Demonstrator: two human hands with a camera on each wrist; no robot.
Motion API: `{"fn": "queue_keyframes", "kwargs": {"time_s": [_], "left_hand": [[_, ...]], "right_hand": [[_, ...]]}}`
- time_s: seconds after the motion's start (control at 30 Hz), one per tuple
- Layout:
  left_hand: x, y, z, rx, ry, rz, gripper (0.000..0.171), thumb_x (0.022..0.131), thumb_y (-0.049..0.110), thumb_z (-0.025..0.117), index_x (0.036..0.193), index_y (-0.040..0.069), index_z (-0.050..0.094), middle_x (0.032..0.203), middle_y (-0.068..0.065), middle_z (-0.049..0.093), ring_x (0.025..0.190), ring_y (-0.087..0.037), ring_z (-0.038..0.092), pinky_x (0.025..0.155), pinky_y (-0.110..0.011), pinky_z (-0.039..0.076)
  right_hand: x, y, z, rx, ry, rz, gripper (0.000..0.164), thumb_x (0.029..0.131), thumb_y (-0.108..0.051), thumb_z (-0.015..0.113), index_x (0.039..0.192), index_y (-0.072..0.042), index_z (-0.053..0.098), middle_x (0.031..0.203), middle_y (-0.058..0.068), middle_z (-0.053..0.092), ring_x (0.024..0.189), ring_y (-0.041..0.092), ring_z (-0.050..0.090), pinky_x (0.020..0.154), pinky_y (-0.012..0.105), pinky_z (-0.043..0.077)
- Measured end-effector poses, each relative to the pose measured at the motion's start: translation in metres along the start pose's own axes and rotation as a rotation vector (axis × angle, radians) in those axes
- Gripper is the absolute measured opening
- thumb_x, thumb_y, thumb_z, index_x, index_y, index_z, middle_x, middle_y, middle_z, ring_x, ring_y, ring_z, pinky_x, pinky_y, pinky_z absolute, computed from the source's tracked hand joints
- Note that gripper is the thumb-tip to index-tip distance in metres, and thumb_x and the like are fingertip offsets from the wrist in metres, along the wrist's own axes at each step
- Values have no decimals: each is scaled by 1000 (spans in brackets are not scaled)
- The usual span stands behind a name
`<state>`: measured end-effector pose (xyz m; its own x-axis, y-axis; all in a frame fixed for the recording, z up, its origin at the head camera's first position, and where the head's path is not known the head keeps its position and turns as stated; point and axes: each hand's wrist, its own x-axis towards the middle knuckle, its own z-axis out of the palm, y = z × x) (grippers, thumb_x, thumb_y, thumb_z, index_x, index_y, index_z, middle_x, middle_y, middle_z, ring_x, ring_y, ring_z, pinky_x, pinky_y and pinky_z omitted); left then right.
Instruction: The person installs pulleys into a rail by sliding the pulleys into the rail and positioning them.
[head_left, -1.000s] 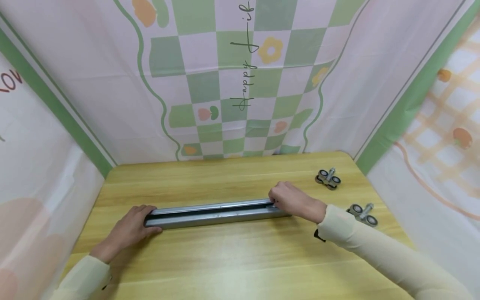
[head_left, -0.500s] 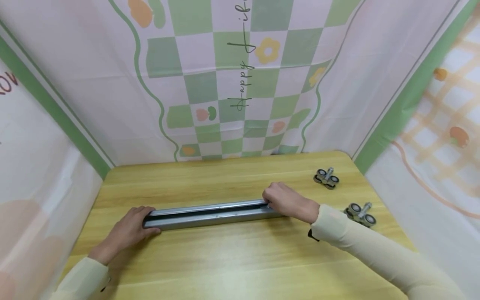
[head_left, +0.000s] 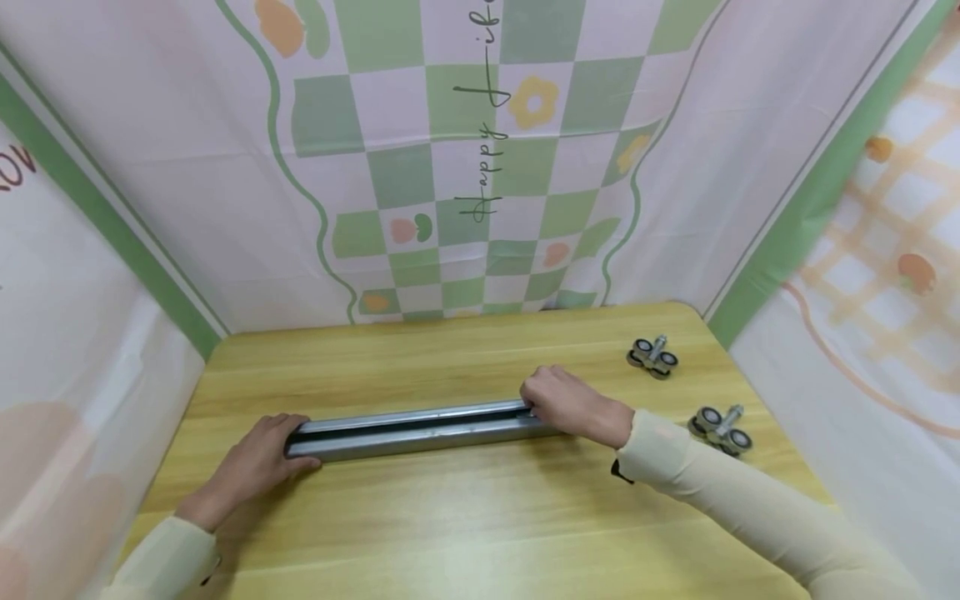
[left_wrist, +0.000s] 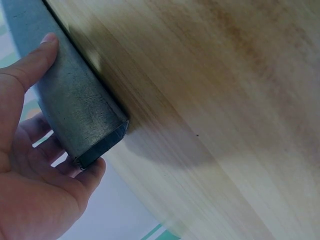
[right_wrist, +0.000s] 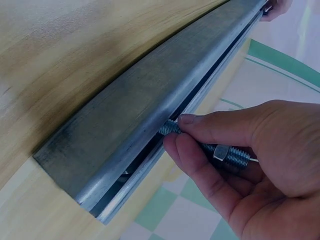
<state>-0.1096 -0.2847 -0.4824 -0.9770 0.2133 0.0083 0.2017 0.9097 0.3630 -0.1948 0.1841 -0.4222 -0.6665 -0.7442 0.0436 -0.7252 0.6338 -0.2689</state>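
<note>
A grey metal channel rail (head_left: 420, 432) lies on the wooden table, its slot facing up. My left hand (head_left: 262, 454) grips its left end, thumb along the near side and fingers at the far side and end, as the left wrist view shows. Near the other end, my right hand (head_left: 570, 400) pinches a threaded bolt (right_wrist: 231, 156) with a nut on it. The bolt stands out of the slot in the right wrist view. A small part of something metallic (right_wrist: 125, 177) shows inside the slot; the rest is hidden by the rail walls.
Two roller trolleys lie on the right of the table: one roller trolley (head_left: 653, 357) toward the back, another roller trolley (head_left: 722, 430) beside my right sleeve. Printed cloth (head_left: 465, 167) hangs behind the table and on both sides.
My right hand has slid a little to the left along the rail, still pinching the bolt. The left hand and the rail stay in place; the head view shifts slightly.
</note>
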Motion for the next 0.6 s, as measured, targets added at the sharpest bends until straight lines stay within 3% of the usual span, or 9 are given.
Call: {"fn": "queue_keyframes", "kwargs": {"time_s": [0.13,0.43,0.6], "left_hand": [[0,0,0,-3,4,2,67,83,38,91,131,-1,66,123,-24,69,112,-44,64,88,-65,56],[0,0,2,-5,11,2,69,82,38,91,131,-2,66,124,-25,69,113,-44,63,88,-65,56],[-1,0,2,-7,13,-2,68,83,37,91,132,-2,66,125,-25,69,114,-44,63,89,-66,56]], "right_hand": [[2,-3,1,18,-9,-1,44,86,19,59,63,-15,46,60,-10,29,54,4,25,50,19,23],[9,-8,4,13,1,-26,41,84,18,62,62,-15,51,59,-10,38,53,3,31,49,17,28],[12,-11,5,14,8,-50,44,84,19,62,62,-15,47,60,-10,33,54,3,29,49,17,26]]}}
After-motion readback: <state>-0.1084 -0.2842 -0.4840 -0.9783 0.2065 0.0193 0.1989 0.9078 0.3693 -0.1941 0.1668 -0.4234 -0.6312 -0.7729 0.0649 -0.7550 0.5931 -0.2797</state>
